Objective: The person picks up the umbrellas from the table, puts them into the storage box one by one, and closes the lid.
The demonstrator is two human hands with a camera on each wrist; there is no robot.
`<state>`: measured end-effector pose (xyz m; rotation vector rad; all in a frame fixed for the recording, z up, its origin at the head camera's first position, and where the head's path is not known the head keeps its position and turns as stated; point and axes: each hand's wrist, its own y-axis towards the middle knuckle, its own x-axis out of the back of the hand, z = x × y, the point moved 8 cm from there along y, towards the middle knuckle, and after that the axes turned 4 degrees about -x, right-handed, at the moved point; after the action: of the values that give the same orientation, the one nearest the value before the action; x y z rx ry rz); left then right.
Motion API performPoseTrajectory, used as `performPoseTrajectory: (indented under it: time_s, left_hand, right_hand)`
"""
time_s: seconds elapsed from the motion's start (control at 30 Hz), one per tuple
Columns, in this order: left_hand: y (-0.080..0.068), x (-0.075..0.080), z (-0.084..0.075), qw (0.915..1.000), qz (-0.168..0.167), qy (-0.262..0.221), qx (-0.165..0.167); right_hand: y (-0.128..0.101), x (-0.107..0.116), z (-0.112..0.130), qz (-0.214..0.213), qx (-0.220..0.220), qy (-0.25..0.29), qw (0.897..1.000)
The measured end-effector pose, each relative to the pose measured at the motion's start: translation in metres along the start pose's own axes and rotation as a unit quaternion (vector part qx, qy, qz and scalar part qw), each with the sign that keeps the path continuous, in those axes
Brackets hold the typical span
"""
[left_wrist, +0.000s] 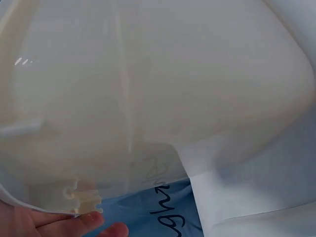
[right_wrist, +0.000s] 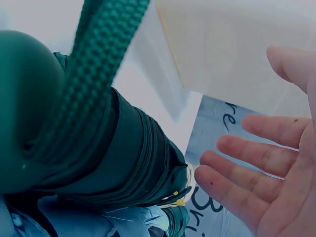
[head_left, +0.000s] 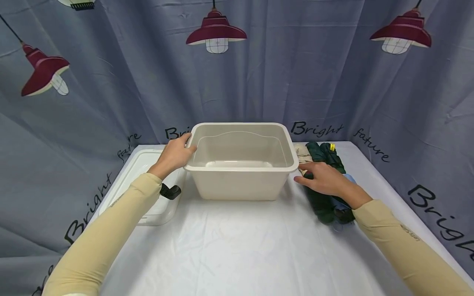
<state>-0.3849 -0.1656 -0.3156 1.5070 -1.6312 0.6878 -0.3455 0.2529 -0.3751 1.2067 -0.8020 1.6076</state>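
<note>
An empty beige plastic bin (head_left: 240,181) stands mid-table; its wall fills the left wrist view (left_wrist: 158,89). My left hand (head_left: 175,155) grips its left rim, thumb on top, fingertips (left_wrist: 74,222) under the ribbed edge. To the right of the bin lie folded umbrellas: a dark green one (head_left: 321,201), a second green one with a yellow tag (head_left: 333,158), a beige one (head_left: 303,153) and a pale blue one (head_left: 349,179). My right hand (head_left: 321,179) lies over them with fingers straight and spread (right_wrist: 256,163), holding nothing. A dark green umbrella (right_wrist: 123,148) and its woven strap (right_wrist: 98,64) are close below the palm.
A clear plastic lid (head_left: 137,172) lies flat left of the bin, under my left forearm. White cloth covers the table (head_left: 237,246). A grey curtain printed with red lamps (head_left: 237,82) hangs close behind and at both sides.
</note>
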Motion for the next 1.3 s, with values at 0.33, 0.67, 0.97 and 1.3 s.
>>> performPoseTrajectory:
  time_s: [0.33,0.67,0.97,1.3]
  left_hand:
    - [0.001,-0.004,0.000,0.9992,0.034,0.016,-0.017]
    - [-0.001,0.001,-0.003,0.9984,0.027,0.044,-0.024]
    - [-0.003,0.003,-0.003,0.9977,0.020,0.056,-0.033]
    - [-0.004,0.000,0.002,0.9978,0.009,0.062,-0.019]
  right_hand:
    - [0.000,0.000,-0.004,0.007,-0.004,-0.009,1.000]
    - [-0.008,0.008,-0.018,0.005,-0.035,-0.021,0.999]
    - [-0.009,0.004,-0.029,0.011,-0.039,-0.023,0.999]
    - [-0.003,-0.004,-0.037,0.018,-0.053,-0.044,0.997]
